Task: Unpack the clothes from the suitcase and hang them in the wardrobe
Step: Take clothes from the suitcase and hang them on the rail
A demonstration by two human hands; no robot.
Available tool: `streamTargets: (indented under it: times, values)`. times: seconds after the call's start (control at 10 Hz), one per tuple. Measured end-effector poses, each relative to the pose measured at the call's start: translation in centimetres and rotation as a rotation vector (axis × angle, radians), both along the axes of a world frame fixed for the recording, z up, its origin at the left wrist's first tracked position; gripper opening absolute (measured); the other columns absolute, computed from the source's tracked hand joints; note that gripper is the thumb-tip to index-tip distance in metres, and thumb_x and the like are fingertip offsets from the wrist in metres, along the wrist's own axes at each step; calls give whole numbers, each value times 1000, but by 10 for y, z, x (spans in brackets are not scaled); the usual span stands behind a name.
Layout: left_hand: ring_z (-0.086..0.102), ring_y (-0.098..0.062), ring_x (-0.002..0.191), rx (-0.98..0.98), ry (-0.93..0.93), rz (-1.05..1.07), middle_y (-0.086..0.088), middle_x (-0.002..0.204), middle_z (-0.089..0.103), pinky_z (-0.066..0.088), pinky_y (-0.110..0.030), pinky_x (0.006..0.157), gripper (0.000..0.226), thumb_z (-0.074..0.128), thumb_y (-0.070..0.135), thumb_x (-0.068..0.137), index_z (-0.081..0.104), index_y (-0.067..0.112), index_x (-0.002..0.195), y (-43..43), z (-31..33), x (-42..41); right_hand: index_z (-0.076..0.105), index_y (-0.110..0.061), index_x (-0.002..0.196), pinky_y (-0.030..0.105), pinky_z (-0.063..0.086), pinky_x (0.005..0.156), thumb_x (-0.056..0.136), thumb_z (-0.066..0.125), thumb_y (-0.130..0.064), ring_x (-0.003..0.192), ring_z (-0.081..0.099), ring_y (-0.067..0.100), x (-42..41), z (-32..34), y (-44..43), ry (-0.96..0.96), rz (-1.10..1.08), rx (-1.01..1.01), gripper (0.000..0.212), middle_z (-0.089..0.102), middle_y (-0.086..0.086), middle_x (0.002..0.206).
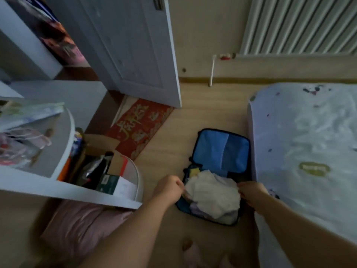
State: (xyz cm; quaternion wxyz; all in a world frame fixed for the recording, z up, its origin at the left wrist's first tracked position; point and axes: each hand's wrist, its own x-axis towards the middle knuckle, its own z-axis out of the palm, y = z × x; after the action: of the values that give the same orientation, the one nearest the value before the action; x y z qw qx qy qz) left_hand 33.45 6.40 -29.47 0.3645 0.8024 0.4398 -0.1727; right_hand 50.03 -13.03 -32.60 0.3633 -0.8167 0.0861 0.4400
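A small blue suitcase lies open on the wooden floor beside the bed, its lid flat toward the wall. Its lower half holds a pile of clothes, with a white garment on top and something yellow at the pile's far left. My left hand pinches the garment's left edge with curled fingers. At the garment's right edge my right hand grips the cloth the same way. Both arms reach down from the bottom of the view.
A white corner shelf unit with bags and boxes stands at left, a pink cushion under it. A white door stands open beyond a red mat. The bed fills the right, a radiator above.
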Motion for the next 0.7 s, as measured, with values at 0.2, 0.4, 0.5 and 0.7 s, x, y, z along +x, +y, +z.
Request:
streamTargets:
  times: [0.2, 0.4, 0.5, 0.7]
  values:
    - [63, -22, 90, -76, 48, -7, -5, 99, 70, 50, -32, 78, 21, 52, 27, 93, 69, 14, 93, -18, -74, 25, 58, -23, 106, 11, 49, 58, 93, 49, -3, 104, 58, 19, 18, -64, -4, 94, -126, -47, 26, 54, 14, 134]
    - [62, -21, 92, -120, 66, 48, -3, 102, 69, 47, -27, 72, 18, 53, 27, 93, 68, 16, 93, -37, -153, 56, 59, -25, 85, 12, 44, 47, 88, 57, -3, 64, 53, 9, 39, -159, -8, 64, -106, -99, 22, 65, 15, 117]
    - [60, -17, 86, -147, 61, 95, -1, 97, 68, 39, -23, 64, 16, 54, 26, 93, 68, 18, 90, -46, -199, 70, 66, -18, 92, 20, 43, 56, 86, 58, -4, 64, 52, 11, 49, -204, -10, 72, 69, -145, 17, 68, 15, 107]
    - [60, -14, 85, -244, 31, 259, 4, 89, 66, 43, -21, 69, 17, 54, 20, 94, 64, 18, 80, -56, -285, 91, 65, -8, 114, 26, 46, 68, 87, 55, -5, 77, 55, 18, 70, -290, -26, 93, 130, -236, 28, 62, 9, 97]
